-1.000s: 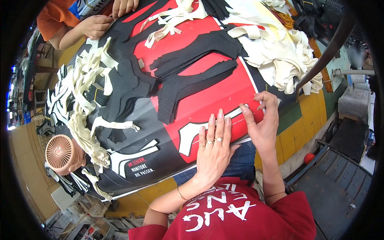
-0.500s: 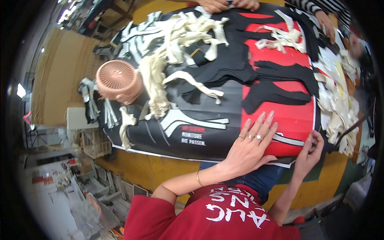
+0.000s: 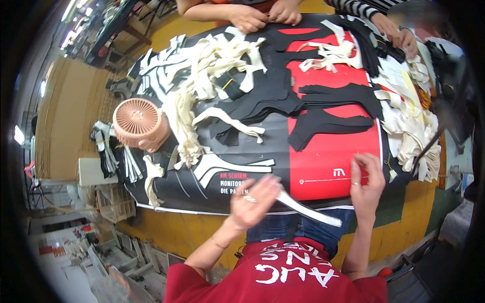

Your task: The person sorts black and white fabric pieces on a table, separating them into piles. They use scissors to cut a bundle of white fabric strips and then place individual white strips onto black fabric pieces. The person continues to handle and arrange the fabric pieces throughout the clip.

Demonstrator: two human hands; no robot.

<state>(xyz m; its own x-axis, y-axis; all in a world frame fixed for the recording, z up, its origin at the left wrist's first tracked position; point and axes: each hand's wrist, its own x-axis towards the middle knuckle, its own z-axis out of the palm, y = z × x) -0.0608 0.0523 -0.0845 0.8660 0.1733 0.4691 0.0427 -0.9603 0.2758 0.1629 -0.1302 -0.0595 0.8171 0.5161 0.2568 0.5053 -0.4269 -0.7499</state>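
Note:
My left hand [image 3: 252, 202], smeared by motion, is at the front edge of the covered table with a narrow white fabric strip [image 3: 308, 211] in its grasp. The strip trails toward the right, past the edge, above my jeans. My right hand [image 3: 368, 184] is raised over the red part of the table cover [image 3: 323, 166], its fingers loosely bent and nothing visible in them. Beyond my left hand lies a white forked fabric piece with dark edging [image 3: 214, 169]. Stacks of black cut fabric [image 3: 328, 126] lie farther back on the red part.
A pink fan [image 3: 141, 123] stands at the left. Cream fabric strips [image 3: 182, 121] are heaped at left centre; more white pieces [image 3: 409, 136] cover the right side. Across the table are one person's hands [image 3: 265, 17] and another's hands [image 3: 396, 35] below a striped sleeve.
My left hand has moved left from the red area, carrying the white strip off the table's surface toward me. My right hand has lifted slightly and shifted left. The head view has shifted.

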